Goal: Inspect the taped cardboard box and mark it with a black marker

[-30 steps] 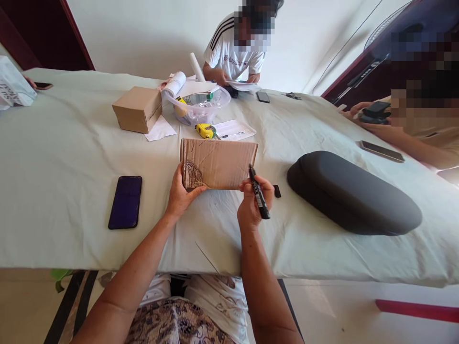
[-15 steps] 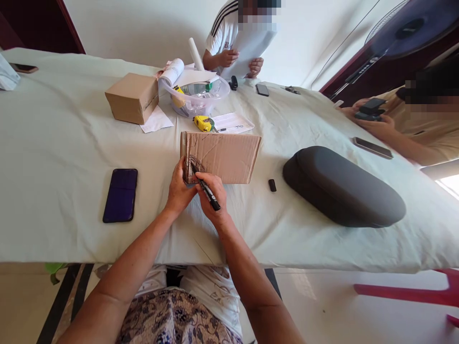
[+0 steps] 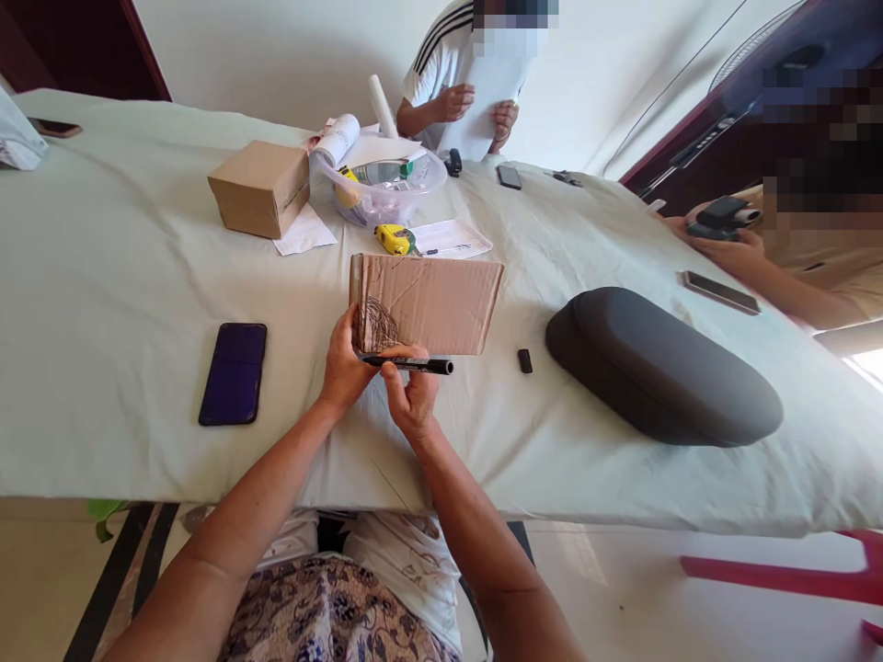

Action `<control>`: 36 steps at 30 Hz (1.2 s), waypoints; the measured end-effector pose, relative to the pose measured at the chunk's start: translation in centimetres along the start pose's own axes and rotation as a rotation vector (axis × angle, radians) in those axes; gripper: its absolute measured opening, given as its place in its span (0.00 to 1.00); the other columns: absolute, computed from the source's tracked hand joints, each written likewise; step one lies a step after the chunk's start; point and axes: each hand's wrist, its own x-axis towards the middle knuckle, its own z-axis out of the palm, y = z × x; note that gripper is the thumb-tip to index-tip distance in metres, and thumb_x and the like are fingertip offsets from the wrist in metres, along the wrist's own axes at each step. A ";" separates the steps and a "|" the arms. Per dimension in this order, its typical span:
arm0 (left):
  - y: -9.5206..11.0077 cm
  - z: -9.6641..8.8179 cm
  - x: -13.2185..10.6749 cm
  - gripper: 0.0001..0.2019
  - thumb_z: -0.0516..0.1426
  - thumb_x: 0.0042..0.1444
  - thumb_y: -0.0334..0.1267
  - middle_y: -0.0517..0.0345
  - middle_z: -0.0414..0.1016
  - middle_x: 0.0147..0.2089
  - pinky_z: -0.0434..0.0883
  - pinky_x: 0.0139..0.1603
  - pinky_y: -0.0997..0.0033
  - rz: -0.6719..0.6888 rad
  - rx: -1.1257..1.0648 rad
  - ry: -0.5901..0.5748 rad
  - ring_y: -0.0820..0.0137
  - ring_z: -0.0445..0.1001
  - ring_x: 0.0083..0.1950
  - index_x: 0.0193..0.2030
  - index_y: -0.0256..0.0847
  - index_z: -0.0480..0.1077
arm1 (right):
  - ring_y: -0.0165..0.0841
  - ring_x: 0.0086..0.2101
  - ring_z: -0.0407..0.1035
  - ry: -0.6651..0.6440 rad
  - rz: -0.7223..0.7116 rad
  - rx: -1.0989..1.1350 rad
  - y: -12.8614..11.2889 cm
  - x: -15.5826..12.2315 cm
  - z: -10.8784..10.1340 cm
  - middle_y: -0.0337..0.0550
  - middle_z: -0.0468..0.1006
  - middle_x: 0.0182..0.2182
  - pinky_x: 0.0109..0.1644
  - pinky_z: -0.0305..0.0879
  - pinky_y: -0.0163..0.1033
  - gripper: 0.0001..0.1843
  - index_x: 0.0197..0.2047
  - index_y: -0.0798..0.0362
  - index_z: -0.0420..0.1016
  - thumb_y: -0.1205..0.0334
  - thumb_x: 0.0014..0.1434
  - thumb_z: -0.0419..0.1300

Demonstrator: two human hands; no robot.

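A cardboard box [image 3: 441, 299] stands in front of me, its near face bearing dark scribbled lines at the lower left corner. My left hand [image 3: 345, 368] grips that box by its left edge. Between the fingers of my right hand [image 3: 412, 391] lies a black marker [image 3: 420, 365], held nearly level just below the box's bottom edge, its tip pointing left towards my left hand. On the cloth to the right rests a small black marker cap [image 3: 525, 360].
A dark phone [image 3: 233, 374] lies left, a large dark case [image 3: 662, 366] right. Behind are another cardboard box [image 3: 258, 188], a plastic basin [image 3: 386, 202], a yellow tape measure [image 3: 395, 239] and a white tray [image 3: 452, 241]. One person holds paper [image 3: 487, 101]; another holds a dark device [image 3: 721, 219].
My right hand has drawn the marker away from the box's face and turned it from slanted to nearly level. The left hand keeps its grip on the box.
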 end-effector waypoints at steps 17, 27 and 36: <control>-0.6 -0.4 0.1 0.41 0.69 0.49 0.46 0.43 0.66 0.68 0.65 0.68 0.50 0.081 0.046 -0.049 0.54 0.65 0.70 0.69 0.45 0.59 | 0.38 0.45 0.73 0.496 0.310 -0.204 5.2 1.4 -4.6 0.46 0.76 0.44 0.55 0.69 0.49 0.16 0.56 0.49 0.71 0.59 0.66 0.52; -0.5 -0.8 0.2 0.43 0.68 0.51 0.47 0.39 0.64 0.70 0.62 0.72 0.50 0.069 0.055 -0.086 0.53 0.63 0.72 0.71 0.40 0.56 | 0.49 0.51 0.68 -0.278 0.692 -0.758 8.4 -0.1 -8.5 0.57 0.77 0.49 0.56 0.62 0.58 0.28 0.57 0.48 0.77 0.73 0.56 0.53; -0.3 -1.0 0.3 0.43 0.68 0.51 0.47 0.41 0.66 0.69 0.62 0.71 0.50 0.082 0.072 -0.093 0.54 0.65 0.71 0.71 0.42 0.56 | 0.54 0.63 0.60 -0.411 0.671 -0.815 8.0 -0.2 -7.9 0.57 0.69 0.64 0.59 0.60 0.62 0.22 0.50 0.47 0.83 0.72 0.60 0.53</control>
